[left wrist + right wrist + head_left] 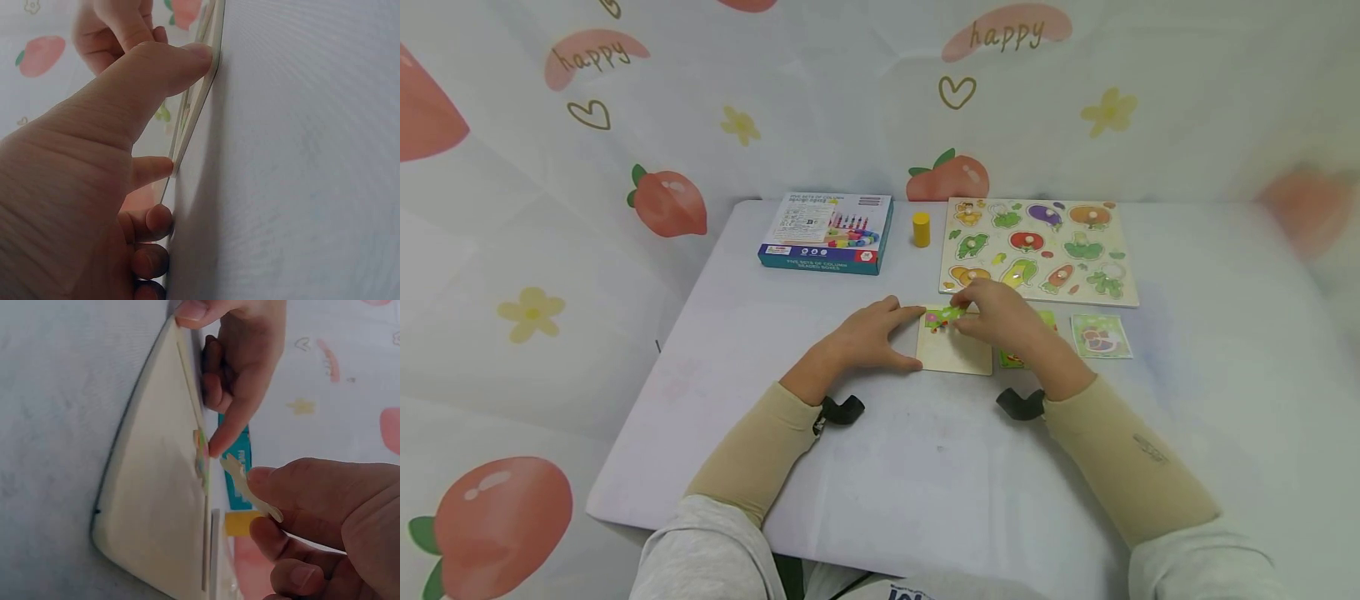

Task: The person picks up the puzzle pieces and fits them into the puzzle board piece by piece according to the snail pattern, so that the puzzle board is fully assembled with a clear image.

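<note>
A small square wooden puzzle board [957, 353] lies on the table, pale except for a colourful patch [933, 320] at its upper left. My left hand [871, 333] holds it at its left side, thumb at the near corner and index fingertip at the far one. Over the board's far edge, my right hand [1003, 321] pinches a thin puzzle piece [242, 484] between thumb and finger. The piece has a pale wooden back and is tilted, apart from the board in the right wrist view. Its printed face looks green in the head view.
Partly under my right forearm lies a green picture card [1012, 359]; another picture card [1101, 337] is farther right. Behind stand a vegetable peg puzzle [985, 242], a yellow cylinder [921, 230] and a bead-set box [825, 233]. The white table [880, 492] ends near my body.
</note>
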Tool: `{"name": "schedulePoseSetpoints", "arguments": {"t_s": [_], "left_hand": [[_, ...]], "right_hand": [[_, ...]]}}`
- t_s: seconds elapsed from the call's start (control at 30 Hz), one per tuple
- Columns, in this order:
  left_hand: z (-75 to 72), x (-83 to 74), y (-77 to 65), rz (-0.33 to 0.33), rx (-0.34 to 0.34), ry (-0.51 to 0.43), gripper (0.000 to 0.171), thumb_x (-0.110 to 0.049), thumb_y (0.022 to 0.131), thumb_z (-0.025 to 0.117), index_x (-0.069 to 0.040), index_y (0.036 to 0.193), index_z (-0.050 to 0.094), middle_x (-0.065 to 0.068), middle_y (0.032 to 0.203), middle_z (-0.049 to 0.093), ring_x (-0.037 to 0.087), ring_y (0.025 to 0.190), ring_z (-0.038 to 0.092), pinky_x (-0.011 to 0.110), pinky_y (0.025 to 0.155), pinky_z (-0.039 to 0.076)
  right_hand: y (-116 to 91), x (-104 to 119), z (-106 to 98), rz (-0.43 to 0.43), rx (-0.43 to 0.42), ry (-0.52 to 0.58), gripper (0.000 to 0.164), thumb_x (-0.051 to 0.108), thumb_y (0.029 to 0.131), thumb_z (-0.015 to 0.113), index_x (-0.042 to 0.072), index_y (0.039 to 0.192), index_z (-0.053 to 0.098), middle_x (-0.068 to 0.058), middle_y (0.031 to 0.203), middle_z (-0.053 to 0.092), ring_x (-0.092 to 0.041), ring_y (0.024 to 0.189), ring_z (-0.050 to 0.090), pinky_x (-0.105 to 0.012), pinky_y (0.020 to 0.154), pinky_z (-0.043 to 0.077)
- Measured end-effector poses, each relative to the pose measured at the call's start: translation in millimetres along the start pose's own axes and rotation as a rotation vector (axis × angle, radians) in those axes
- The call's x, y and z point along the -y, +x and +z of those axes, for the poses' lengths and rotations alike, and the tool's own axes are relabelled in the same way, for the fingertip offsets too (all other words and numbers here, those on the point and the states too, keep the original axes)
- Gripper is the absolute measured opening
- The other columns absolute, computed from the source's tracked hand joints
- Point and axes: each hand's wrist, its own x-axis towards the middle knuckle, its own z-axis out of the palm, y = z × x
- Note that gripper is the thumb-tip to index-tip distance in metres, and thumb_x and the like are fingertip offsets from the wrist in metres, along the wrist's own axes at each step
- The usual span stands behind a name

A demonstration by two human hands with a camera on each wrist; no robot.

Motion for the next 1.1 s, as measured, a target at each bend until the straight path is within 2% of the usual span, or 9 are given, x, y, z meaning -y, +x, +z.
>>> {"name": "schedulePoseSetpoints", "arguments": {"t_s": [0.43, 0.67, 0.9, 1.1], "left_hand": [[0.2, -0.3, -0.4, 0.003, -0.005, -0.002, 0.092, -0.060, 0.081, 0.079, -0.026, 0.158, 0.043, 0.000, 0.112, 0.048, 0.016, 0.099, 0.047, 0.032, 0.082, 0.043], [-0.2, -0.6, -0.1, -0.001, 0.002, -0.003, 0.092, -0.060, 0.081, 0.079, -0.026, 0.158, 0.043, 0.000, 0.112, 0.048, 0.016, 0.100, 0.047, 0.032, 0.083, 0.043], [0.6, 0.6, 0.9, -0.006, 0.003, 0.002, 0.092, -0.061, 0.081, 0.079, -0.026, 0.158, 0.042, 0.000, 0.112, 0.047, 0.016, 0.099, 0.047, 0.032, 0.082, 0.042], [0.1, 1.0, 1.0, -0.005, 0.006, 0.001, 0.092, -0.062, 0.081, 0.078, -0.027, 0.158, 0.042, 0.000, 0.112, 0.047, 0.016, 0.099, 0.047, 0.032, 0.083, 0.042]], "right_hand": [[4.2, -8.6, 8.6, 0.034, 0.001, -0.020, 0.031, 0.013, 0.092, 0.075, 0.000, 0.120, 0.074, -0.013, 0.112, 0.068, -0.030, 0.104, 0.059, -0.046, 0.099, 0.047], [7.2, -12.2, 11.0, 0.045, 0.025, -0.027, 0.028, 0.013, 0.092, 0.075, 0.002, 0.118, 0.074, -0.012, 0.105, 0.067, -0.029, 0.099, 0.057, -0.046, 0.094, 0.047], [8.9, -15.9, 14.2, 0.071, 0.049, -0.041, 0.031, 0.019, 0.092, 0.076, 0.004, 0.119, 0.073, -0.012, 0.110, 0.061, -0.029, 0.100, 0.054, -0.045, 0.094, 0.046], [7.7, -16.2, 13.9, 0.085, 0.039, -0.036, 0.030, 0.020, 0.091, 0.078, 0.005, 0.117, 0.076, -0.011, 0.107, 0.063, -0.028, 0.097, 0.055, -0.045, 0.092, 0.046]]}}
